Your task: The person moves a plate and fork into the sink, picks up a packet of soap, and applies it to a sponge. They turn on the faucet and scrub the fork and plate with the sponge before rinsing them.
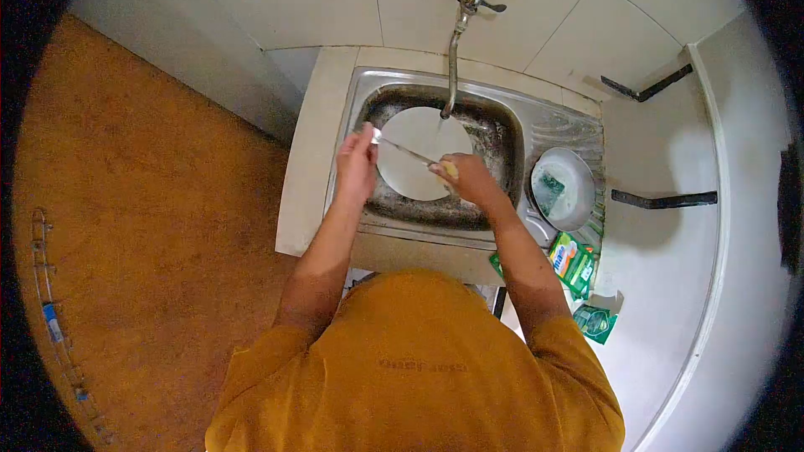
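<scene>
My left hand (358,163) grips one end of a thin metal utensil (402,149), which looks like a spoon, over the steel sink (502,121). My right hand (469,179) holds a small yellow sponge (450,169) against the utensil's other end. A white plate (419,172) lies in the sink basin below both hands. The tap (456,42) reaches over the basin; a thin stream of water seems to fall onto the plate.
On the sink's right drainer rests a metal bowl (565,188) with something green inside. Green soap packets (574,261) and another packet (595,321) lie at the right front. White tiled wall behind, brown floor left.
</scene>
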